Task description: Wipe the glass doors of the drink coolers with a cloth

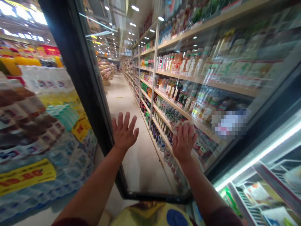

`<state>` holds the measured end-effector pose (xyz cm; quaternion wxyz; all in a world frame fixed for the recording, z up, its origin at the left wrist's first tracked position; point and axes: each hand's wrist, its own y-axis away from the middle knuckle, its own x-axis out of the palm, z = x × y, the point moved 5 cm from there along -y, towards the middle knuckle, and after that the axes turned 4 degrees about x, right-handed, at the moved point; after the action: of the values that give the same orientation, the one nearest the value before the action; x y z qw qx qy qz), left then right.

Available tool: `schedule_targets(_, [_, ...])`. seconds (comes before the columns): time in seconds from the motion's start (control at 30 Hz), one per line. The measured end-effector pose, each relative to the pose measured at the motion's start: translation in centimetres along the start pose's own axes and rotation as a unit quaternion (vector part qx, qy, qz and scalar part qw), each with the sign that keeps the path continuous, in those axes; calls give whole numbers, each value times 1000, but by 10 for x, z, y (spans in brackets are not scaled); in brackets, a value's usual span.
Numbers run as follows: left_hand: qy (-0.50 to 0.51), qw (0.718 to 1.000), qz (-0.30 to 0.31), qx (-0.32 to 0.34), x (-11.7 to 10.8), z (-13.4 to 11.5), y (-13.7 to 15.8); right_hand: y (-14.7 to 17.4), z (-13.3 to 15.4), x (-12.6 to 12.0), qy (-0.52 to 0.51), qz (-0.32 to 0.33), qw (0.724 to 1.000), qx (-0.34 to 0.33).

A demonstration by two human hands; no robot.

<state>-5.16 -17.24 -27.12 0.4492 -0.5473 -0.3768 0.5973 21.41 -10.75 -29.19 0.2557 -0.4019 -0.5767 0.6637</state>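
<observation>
A glass door (138,175) with a dark frame stands open in front of me. My left hand (124,130) lies flat against the left part of the glass, fingers spread, holding nothing. Further right, my right hand (184,141) presses a pale crumpled cloth (176,125) to the pane. Its fingers lie over the cloth, which shows above and beside the fingertips. Bottle shelves and an aisle are visible through or mirrored in the glass; I cannot tell which.
Stacked bottle packs (42,125) with a yellow price sign (28,175) stand to the left of the door. At the lower right, a lit cooler holds packaged goods on wire racks (254,201). A pale floor (115,94) runs along the aisle.
</observation>
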Motion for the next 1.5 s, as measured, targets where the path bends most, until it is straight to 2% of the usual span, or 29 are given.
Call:
schedule_targets(0.13, [15,999,27,-45,3,5,1,71,26,14,-49,56,989,-124])
schedule_targets(0.2, [11,999,29,-43,2,4,1,80,24,15,-50,77,984,-151])
schedule_targets(0.27, [5,999,26,-29,1,3,0,61,4,9,-18,69,992,-104])
schedule_targets(0.37, [3,999,22,-23,0,1,0,15,-37,-5,36,20,999,17])
schedule_targets(0.43, [-4,999,21,-23,-1,0,0,4,-52,-9,55,-7,997,54])
schedule_targets(0.5, [-16,1000,16,-14,-2,-2,0,18,-52,-8,71,-18,997,37])
schedule_targets(0.57, [-24,1000,9,1,-4,-4,0,50,-45,-4,82,-13,996,-11])
schedule_targets(0.63, [-27,1000,-6,15,-5,-6,-1,80,-38,2,79,14,995,-68])
schedule_targets(0.7, [-28,999,-12,18,-5,-6,-1,90,-42,4,72,44,991,-103])
schedule_targets(0.77, [-20,1000,2,5,-3,-3,0,75,-57,1,75,42,993,-76])
schedule_targets(0.87, [10,998,38,-42,2,5,2,37,-88,-10,81,-7,996,32])
schedule_targets(0.93, [24,997,46,-63,4,7,3,30,-99,-13,77,-23,994,72])
schedule_targets(1.0, [27,996,51,-68,4,7,4,49,-98,-10,78,-20,995,65])
schedule_targets(1.13, [7,997,39,-60,2,4,3,116,-88,-1,82,12,997,-5])
schedule_targets(1.2, [0,998,37,-56,1,2,3,126,-92,0,80,26,996,-21])
schedule_targets(1.3, [4,998,31,-51,0,2,3,92,-112,-10,78,0,997,14])
schedule_targets(1.4, [3,999,13,-40,-2,2,3,45,-137,-25,63,-61,991,101])
schedule_targets(1.5, [0,999,22,-38,-2,1,3,40,-136,-28,48,-78,987,135])
